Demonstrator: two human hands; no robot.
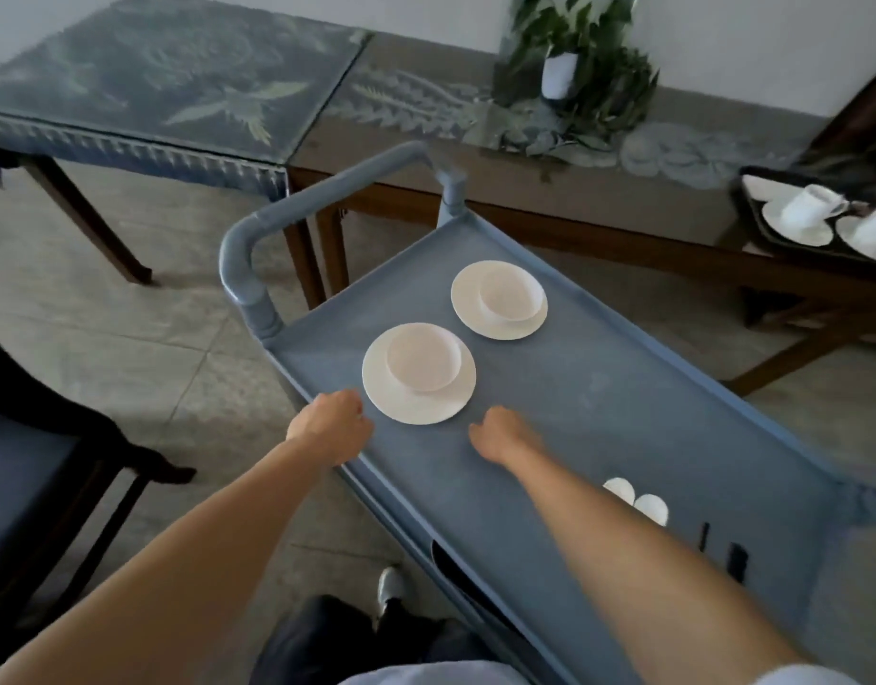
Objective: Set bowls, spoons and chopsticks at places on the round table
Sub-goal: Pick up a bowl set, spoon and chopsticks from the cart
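Two white bowls stand on white plates on the blue cart's top tray [623,412]. The near bowl [423,355] sits on its plate [416,402]; the far bowl [507,294] is on a second plate [495,323]. My left hand [329,425] hovers at the tray's left rim, just left of the near plate, fingers curled and holding nothing. My right hand [500,432] is over the tray just right of that plate, fingers loosely curled, also holding nothing. Two white spoons [636,501] lie on the tray partly behind my right forearm, with dark chopstick-like sticks [735,558] beyond.
The cart handle [287,205] rises at the far left end. Behind stand two glass-topped side tables [525,160] with a potted plant [569,71]. A black tray with white cups [821,215] is at the right. A dark chair [55,462] stands at my left.
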